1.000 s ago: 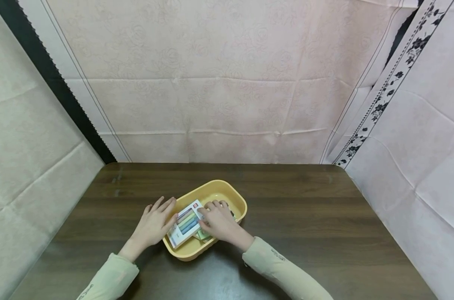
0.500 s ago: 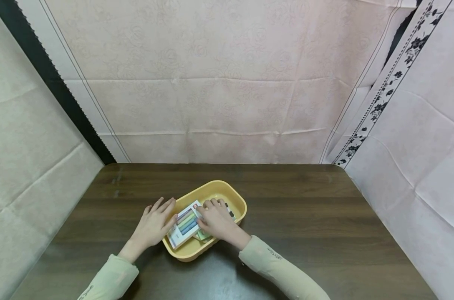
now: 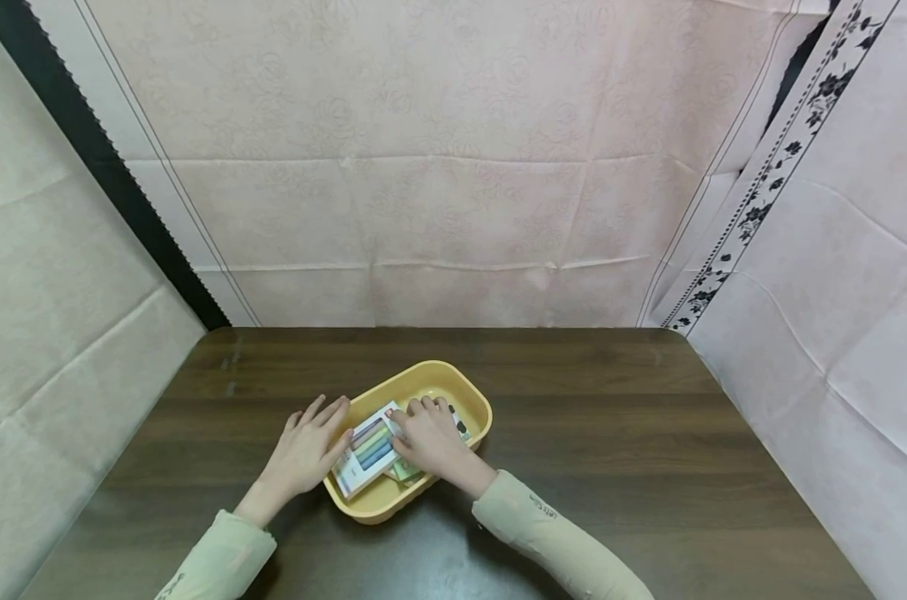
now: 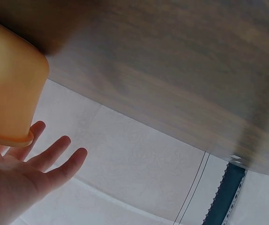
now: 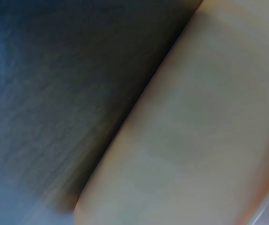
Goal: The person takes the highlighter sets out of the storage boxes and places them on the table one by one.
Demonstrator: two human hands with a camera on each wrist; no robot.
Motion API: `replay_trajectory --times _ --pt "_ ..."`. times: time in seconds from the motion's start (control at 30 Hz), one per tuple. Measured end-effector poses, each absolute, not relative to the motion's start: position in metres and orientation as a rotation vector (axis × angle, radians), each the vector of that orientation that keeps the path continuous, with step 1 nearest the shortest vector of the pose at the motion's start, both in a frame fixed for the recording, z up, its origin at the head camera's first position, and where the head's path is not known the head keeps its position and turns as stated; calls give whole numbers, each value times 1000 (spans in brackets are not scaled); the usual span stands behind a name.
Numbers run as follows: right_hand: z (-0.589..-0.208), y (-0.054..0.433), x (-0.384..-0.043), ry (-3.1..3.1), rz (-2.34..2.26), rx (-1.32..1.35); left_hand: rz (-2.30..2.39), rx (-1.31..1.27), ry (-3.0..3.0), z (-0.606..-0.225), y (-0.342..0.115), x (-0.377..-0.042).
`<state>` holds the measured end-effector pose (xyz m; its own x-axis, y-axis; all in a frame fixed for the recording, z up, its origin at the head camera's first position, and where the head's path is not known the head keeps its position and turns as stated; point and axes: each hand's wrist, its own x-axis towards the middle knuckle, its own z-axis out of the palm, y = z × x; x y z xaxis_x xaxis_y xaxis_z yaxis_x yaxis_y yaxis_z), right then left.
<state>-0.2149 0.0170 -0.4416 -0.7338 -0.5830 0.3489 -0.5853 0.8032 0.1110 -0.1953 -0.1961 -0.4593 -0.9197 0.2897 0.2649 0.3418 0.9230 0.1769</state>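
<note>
A yellow plastic basin [image 3: 436, 377] stands on the table. Tilted inside it lies a white box of coloured markers [image 3: 371, 450], whose window shows purple, yellow-green and blue barrels. My left hand [image 3: 307, 450] touches the basin's left rim with spread, fairly straight fingers; the left wrist view shows this hand [image 4: 24, 178] beside the basin's wall [image 4: 12, 84]. Over the right end of the box, my right hand [image 3: 433, 437] grips it with bent fingers and thumb, hiding that end. The right wrist view holds only a blurred basin wall [image 5: 172, 140].
A pale green item [image 3: 407, 472] shows beneath the marker box. Small black-and-white things [image 3: 460, 425] lie by the basin's right side, partly behind the right hand. Dark wood tabletop [image 3: 611, 467] surrounds the basin, with pale patterned cloth [image 3: 453, 208] hanging behind.
My right hand has shifted slightly left, uncovering more of the black-and-white things. The left hand stays at the rim, and the basin and box look almost unchanged.
</note>
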Motion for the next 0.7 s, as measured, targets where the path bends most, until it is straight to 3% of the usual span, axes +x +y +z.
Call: replay_trajectory --times 0.7 --pt "-444 16 -217 -2704 58 858 -333 -482 -2849 -458 -196 -196"
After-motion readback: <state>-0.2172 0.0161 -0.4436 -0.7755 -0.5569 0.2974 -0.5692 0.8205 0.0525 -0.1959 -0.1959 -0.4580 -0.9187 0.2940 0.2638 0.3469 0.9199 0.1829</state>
